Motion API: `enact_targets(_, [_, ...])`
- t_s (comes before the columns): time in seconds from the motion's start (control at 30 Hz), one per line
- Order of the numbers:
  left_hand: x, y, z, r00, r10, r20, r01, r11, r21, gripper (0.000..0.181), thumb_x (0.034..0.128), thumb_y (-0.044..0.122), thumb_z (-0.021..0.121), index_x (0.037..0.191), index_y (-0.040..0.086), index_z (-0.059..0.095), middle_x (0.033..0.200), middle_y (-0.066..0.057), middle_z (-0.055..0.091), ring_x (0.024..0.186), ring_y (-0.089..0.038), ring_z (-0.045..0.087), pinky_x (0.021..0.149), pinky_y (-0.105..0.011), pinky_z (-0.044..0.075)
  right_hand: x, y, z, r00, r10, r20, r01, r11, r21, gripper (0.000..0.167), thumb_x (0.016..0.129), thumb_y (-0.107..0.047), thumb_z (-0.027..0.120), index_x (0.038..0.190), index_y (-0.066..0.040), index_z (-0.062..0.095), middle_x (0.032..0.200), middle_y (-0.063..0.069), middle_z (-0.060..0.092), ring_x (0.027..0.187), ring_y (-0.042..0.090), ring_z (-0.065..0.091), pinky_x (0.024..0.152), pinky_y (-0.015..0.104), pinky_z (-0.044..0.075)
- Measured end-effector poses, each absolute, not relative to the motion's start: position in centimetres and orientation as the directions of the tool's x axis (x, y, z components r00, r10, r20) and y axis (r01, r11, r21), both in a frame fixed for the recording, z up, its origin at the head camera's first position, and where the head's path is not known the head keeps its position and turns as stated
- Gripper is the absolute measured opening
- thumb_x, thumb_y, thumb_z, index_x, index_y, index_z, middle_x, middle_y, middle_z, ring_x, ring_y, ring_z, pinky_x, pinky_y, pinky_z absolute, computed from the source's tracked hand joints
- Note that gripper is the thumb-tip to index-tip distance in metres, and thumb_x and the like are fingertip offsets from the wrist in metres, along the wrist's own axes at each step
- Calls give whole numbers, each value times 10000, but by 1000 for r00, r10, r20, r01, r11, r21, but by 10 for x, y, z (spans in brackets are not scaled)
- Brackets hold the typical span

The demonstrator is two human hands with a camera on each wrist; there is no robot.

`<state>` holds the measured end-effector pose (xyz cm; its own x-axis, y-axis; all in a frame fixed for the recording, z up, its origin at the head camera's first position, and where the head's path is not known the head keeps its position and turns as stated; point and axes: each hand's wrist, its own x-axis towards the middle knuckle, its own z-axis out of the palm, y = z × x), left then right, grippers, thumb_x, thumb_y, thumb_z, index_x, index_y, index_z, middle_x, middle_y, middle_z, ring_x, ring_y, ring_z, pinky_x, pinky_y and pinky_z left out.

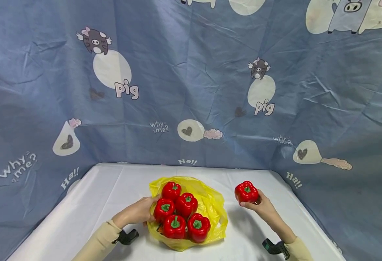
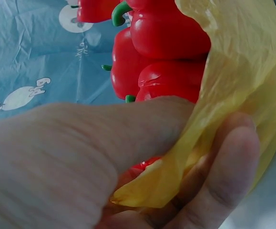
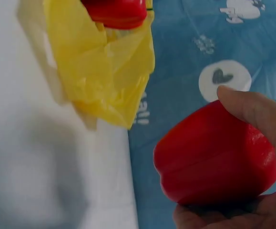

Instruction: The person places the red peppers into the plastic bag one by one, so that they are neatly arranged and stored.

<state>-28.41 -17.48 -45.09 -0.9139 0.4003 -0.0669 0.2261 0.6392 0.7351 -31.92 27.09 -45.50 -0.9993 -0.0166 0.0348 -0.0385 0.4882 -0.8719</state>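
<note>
A yellow plastic bag (image 1: 212, 203) stands on the table with its mouth spread wide, and several red bell peppers (image 1: 186, 205) with green stems fill its left and front part. My left hand (image 1: 139, 211) grips the bag's left rim; in the left wrist view the thumb is inside and the fingers (image 2: 223, 176) are outside the yellow film. To the right of the bag, my right hand (image 1: 263, 208) holds one red bell pepper (image 1: 246, 192) above the table, its stem facing the head camera. The right wrist view shows thumb and fingers around that pepper (image 3: 214, 157).
A white cloth covers the table (image 1: 112, 188). Behind and at the sides hangs a blue curtain (image 1: 191, 90) printed with cartoon pigs and words. Each wrist wears a black camera mount, one by the left sleeve (image 1: 127, 237) and one by the right (image 1: 273, 248).
</note>
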Motion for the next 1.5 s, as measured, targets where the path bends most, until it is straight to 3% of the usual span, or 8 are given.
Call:
enact_targets(0.43, [-284,-174,-451,-916,394,-75,217,645,733,863,714,-108,725,1470,-77,309,1330,-341,489,460,-203,572,460,-398,546,-328,227,-453,-986,-150,67,-125,424,-897,761,746,-283,823,1371,-43,463,1305,145,576,1098,249,604,883,359,566])
enact_targets(0.83, [-284,-175,-451,-909,412,-60,236,630,740,859,703,-116,709,1465,-83,313,1333,-333,489,459,-175,557,466,-421,544,-334,199,-458,-966,-242,93,-186,394,-900,711,765,-269,809,1353,-54,470,1257,135,598,1012,191,609,835,268,563])
enact_targets(1.2, [-285,-174,-451,-919,388,-70,218,648,730,855,697,-113,727,1455,-86,335,1307,-331,509,449,-177,560,466,-408,545,-340,180,-470,-952,-305,27,-140,356,-924,735,794,-309,781,1386,-70,416,1313,136,565,1150,242,576,972,403,524])
enact_targets(1.5, [-284,-175,-451,-917,395,-66,227,649,726,833,708,-111,725,1449,-92,343,1329,-327,496,456,-177,564,447,-350,531,-346,171,-485,-937,-349,-1,-136,368,-920,722,807,-352,754,1380,-63,422,1313,127,569,1194,268,559,1010,445,493])
